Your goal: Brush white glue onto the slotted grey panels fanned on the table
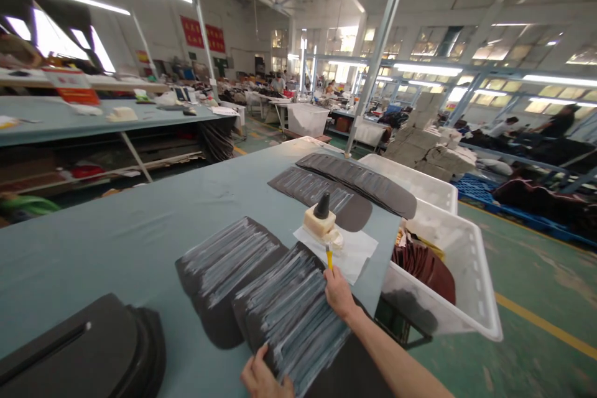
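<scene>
some black, white-streaked sheeting [298,317], lower centre, looks bendy, slick, best edge-held; left hand [267,377] loosely spread, right hand [339,293] curled round yellow-handled brush [329,259].

Lower left of the frame, on the table [135,230], panel stack [69,354]. Lower centre, left panel spread [228,264] beside right panel spread [289,305]. Behind, container [319,221] on paper [364,254]; farther back, near pile [308,186] before far pile [345,174]. Right of the table, pieces [424,267] in bin [482,286].

Right fingers [331,275] tight, left fingers [259,361] apart.
</scene>
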Demonstrator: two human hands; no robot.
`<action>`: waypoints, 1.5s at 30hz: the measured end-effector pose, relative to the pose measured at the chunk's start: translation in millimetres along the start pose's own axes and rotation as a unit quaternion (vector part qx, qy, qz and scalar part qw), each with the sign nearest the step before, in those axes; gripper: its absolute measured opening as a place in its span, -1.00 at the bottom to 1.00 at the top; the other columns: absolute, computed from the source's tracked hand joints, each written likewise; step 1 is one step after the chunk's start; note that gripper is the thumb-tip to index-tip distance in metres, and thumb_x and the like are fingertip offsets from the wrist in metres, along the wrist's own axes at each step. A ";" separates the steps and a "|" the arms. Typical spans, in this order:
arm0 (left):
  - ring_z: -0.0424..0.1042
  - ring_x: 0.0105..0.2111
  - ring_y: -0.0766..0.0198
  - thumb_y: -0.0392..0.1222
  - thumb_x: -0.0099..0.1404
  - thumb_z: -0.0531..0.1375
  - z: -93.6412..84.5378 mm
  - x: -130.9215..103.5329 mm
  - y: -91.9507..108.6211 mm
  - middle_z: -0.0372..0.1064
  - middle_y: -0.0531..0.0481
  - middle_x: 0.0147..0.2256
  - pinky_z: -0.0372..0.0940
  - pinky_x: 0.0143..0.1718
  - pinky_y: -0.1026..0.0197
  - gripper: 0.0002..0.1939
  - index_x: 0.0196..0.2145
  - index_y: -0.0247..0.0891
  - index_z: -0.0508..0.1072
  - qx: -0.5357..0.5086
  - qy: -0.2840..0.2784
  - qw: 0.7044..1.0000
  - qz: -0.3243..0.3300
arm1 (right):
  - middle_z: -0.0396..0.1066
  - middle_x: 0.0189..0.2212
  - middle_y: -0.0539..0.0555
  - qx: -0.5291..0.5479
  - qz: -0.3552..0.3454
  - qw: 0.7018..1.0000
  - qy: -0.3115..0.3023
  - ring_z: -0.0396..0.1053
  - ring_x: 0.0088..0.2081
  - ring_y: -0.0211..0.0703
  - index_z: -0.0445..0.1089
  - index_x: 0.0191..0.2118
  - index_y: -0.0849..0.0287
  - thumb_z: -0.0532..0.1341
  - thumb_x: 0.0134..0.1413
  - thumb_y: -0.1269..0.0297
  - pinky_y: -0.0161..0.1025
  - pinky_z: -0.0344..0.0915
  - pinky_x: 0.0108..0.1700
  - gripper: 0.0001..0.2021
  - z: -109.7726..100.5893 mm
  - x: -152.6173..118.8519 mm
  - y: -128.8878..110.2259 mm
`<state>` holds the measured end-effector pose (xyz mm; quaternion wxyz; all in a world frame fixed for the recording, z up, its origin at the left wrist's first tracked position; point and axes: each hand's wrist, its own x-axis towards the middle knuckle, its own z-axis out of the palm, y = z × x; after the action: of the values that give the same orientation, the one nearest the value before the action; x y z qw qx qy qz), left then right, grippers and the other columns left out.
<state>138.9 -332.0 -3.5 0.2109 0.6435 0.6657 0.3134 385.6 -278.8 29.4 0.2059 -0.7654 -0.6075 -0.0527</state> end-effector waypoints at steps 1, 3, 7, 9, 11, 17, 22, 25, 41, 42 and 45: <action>0.18 0.05 -0.10 -0.40 -0.01 0.10 1.7 -0.6 6.4 0.06 -0.24 -0.04 0.28 -0.03 -0.04 -0.41 0.03 -0.29 0.15 -0.013 -0.013 1.000 0.011 | 0.22 -0.26 0.17 -0.017 0.003 1.000 0.003 0.22 -0.20 -0.06 0.22 -0.27 0.16 -0.05 -0.11 0.68 -0.17 0.31 -0.16 -0.67 -5.6 -3.6 5.6; 0.19 0.05 -0.08 -0.41 -0.01 0.10 5.8 -3.3 22.1 0.05 -0.24 -0.04 0.26 0.01 -0.06 -0.40 0.04 -0.28 0.13 -0.042 -0.041 0.998 0.023 | 0.23 -0.27 0.17 -0.045 0.010 0.999 0.009 0.22 -0.20 -0.05 0.22 -0.28 0.16 -0.04 -0.10 0.67 -0.16 0.31 -0.15 -0.69 -17.8 -11.4 19.3; 0.22 0.03 -0.03 -0.43 -0.01 0.10 12.7 -13.1 63.9 0.04 -0.26 -0.02 0.24 0.05 -0.05 -0.41 0.03 -0.31 0.14 -0.101 -0.090 0.990 0.040 | 0.23 -0.29 0.15 -0.087 0.036 0.995 0.022 0.23 -0.22 -0.06 0.22 -0.29 0.14 -0.05 -0.07 0.66 -0.15 0.30 -0.14 -0.70 -47.8 -28.5 53.0; 0.22 0.03 -0.01 -0.44 0.00 0.10 13.6 -18.9 87.5 0.05 -0.26 -0.02 0.24 0.04 -0.03 -0.43 0.02 -0.32 0.15 -0.127 -0.118 0.983 0.054 | 0.22 -0.29 0.16 -0.113 0.046 0.992 0.022 0.22 -0.23 -0.06 0.22 -0.29 0.15 -0.05 -0.07 0.65 -0.17 0.29 -0.16 -0.71 -64.8 -36.4 71.9; 0.23 0.04 0.02 -0.45 0.02 0.08 13.6 -24.5 111.4 0.07 -0.23 -0.03 0.25 0.04 -0.01 -0.46 0.00 -0.32 0.16 -0.153 -0.144 0.976 0.066 | 0.21 -0.30 0.15 -0.140 0.054 0.988 0.023 0.21 -0.23 -0.07 0.21 -0.30 0.16 -0.04 -0.08 0.64 -0.19 0.28 -0.19 -0.72 -82.3 -42.6 92.4; 0.26 -0.01 0.08 -0.50 0.04 0.06 26.4 -37.1 186.3 0.06 -0.22 -0.02 0.25 0.05 0.00 -0.49 -0.01 -0.33 0.15 -0.211 -0.202 0.955 0.056 | 0.17 -0.30 0.11 -0.191 0.067 0.979 0.035 0.18 -0.26 -0.13 0.20 -0.29 0.18 0.00 -0.12 0.63 -0.26 0.23 -0.20 -0.74 -132.2 -39.4 160.3; 0.23 0.01 0.08 -0.52 0.04 0.04 73.8 -32.5 258.3 0.03 -0.23 0.00 0.22 0.07 0.01 -0.47 0.00 -0.33 0.14 -0.241 -0.216 0.945 0.054 | 0.18 -0.28 0.14 -0.235 0.059 0.970 0.024 0.18 -0.25 -0.10 0.24 -0.29 0.20 0.02 -0.09 0.61 -0.26 0.20 -0.22 -0.77 -161.4 3.4 228.6; 0.21 0.03 0.05 -0.51 0.04 0.05 122.0 -16.6 303.2 0.04 -0.23 -0.01 0.20 0.08 -0.02 -0.47 0.00 -0.32 0.13 -0.252 -0.196 0.946 0.046 | 0.20 -0.25 0.16 -0.242 0.037 0.969 0.020 0.19 -0.20 -0.08 0.24 -0.28 0.21 0.03 -0.10 0.61 -0.24 0.20 -0.18 -0.76 -164.7 49.6 282.0; 0.19 -0.03 0.05 -0.42 0.10 0.12 368.2 67.8 389.0 0.13 -0.24 -0.11 0.18 0.06 -0.07 -0.58 -0.05 -0.40 0.17 -0.168 -0.094 0.980 -0.056 | 0.20 -0.20 0.14 -0.105 0.000 0.989 -0.104 0.17 -0.11 -0.11 0.22 -0.20 0.19 0.05 -0.11 0.63 -0.29 0.21 -0.12 -0.69 -62.2 277.1 476.0; 0.19 -0.03 0.05 -0.41 0.11 0.12 372.8 66.7 388.4 0.14 -0.24 -0.12 0.18 0.05 -0.07 -0.58 -0.05 -0.40 0.17 -0.159 -0.092 0.981 -0.057 | 0.20 -0.19 0.14 -0.098 0.005 0.989 -0.108 0.17 -0.10 -0.11 0.22 -0.20 0.19 0.05 -0.11 0.62 -0.28 0.21 -0.12 -0.69 -57.5 279.5 481.2; 0.19 -0.05 0.05 -0.38 0.12 0.13 377.8 64.9 393.4 0.15 -0.23 -0.14 0.20 0.02 -0.07 -0.59 -0.05 -0.39 0.17 -0.140 -0.082 0.985 -0.057 | 0.21 -0.18 0.16 -0.084 0.012 0.990 -0.112 0.17 -0.10 -0.09 0.23 -0.19 0.18 0.06 -0.10 0.61 -0.26 0.21 -0.13 -0.69 -50.8 285.2 489.1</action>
<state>677.1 -222.4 5.3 0.3707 0.5920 0.6315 0.3367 932.8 -125.7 47.0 0.0723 -0.7881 -0.6111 -0.0147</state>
